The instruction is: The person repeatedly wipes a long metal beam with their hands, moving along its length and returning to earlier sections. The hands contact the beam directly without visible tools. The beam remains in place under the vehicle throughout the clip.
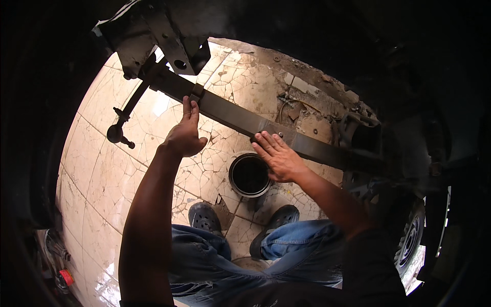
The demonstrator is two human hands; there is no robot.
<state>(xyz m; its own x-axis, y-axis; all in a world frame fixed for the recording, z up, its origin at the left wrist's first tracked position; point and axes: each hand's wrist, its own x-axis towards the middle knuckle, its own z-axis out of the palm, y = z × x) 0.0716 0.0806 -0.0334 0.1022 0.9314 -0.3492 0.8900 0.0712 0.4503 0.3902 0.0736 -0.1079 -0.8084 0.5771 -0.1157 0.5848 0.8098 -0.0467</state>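
Note:
A long flat metal bar [232, 115], which looks like a vehicle's leaf spring, runs slantwise from upper left to lower right. My left hand [185, 135] has two fingers stretched up to its near edge, beside a small clip [197, 91] round the bar; the thumb stands apart. Farther right, my right hand [280, 159] lies flat with fingers extended, their tips at the bar's near edge close to a bolted spot. Neither hand grips anything. Under and beside the right hand, a round open can [232, 185] with a dark inside and metal rim stands on the floor.
A metal bracket [181, 51] holds the bar's upper-left end; a rod with a ball joint [115, 134] hangs beside it. Dark vehicle bodywork surrounds the view. A tyred wheel [410, 238] is at lower right. Cracked tiles [123, 179] cover the floor; rubble lies beyond the bar.

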